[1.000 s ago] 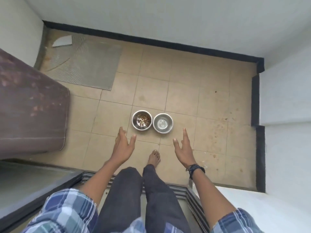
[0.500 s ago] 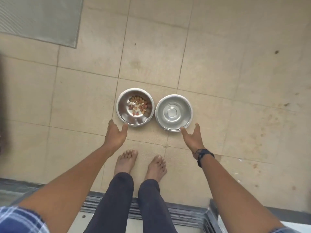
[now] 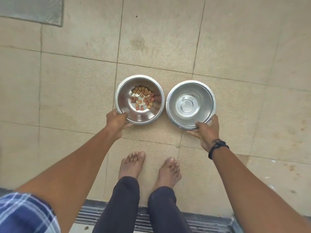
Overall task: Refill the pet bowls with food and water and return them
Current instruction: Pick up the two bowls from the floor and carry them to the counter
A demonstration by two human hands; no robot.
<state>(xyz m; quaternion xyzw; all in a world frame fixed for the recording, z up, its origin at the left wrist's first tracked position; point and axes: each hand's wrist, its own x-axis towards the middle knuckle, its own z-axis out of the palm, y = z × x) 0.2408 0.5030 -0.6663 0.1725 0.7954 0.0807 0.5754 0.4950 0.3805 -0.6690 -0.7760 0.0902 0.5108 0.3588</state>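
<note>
Two steel bowls sit side by side on the tiled floor [image 3: 235, 47], just in front of the person's bare feet [image 3: 133, 163]. The left hand [image 3: 116, 122] has its grip closed on the near rim of the food bowl [image 3: 139, 99], thumb over the edge and fingers under the side. The right hand [image 3: 206, 130] is clamped the same way on the near rim of the water bowl [image 3: 190, 105]. Whether either bowl has left the floor cannot be told from this view.

The food bowl holds only a thin scatter of kibble [image 3: 143, 98] across its bottom, with bare metal showing between the pieces. The water bowl looks nearly dry; at most a shallow film of water lies in its base.

By this showing the task is at its very start: the bowls are just being taken up. Carrying them off, filling one with food and the other with water, and setting both back on this spot all appear to remain.
</note>
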